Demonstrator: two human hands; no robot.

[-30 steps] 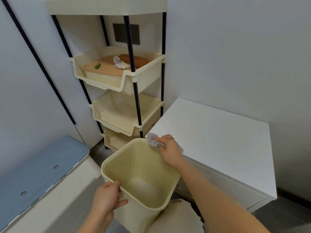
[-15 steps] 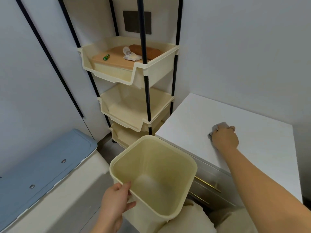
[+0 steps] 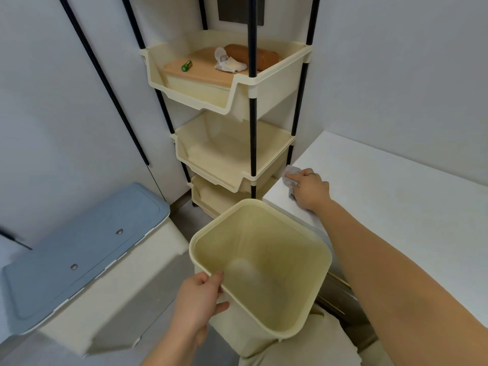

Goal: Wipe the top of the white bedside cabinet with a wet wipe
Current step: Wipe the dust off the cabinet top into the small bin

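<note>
R hand (image 3: pixel 310 190) pressing grey wet wipe (image 3: pixel 291 178) flat on top of white bedside cabinet (image 3: pixel 390 196), near its front-left corner, fingers closed over wipe. L hand (image 3: pixel 199 297) grips near rim of cream bin (image 3: pixel 261 265), thumb inside. Bin just beside cabinet front.

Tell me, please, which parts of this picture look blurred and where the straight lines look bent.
Head view: the blue-lidded container at lower left is smeared; the left hand on the cream bin is slightly soft. The rack poles and cabinet edges lean from wide-angle distortion.
</note>
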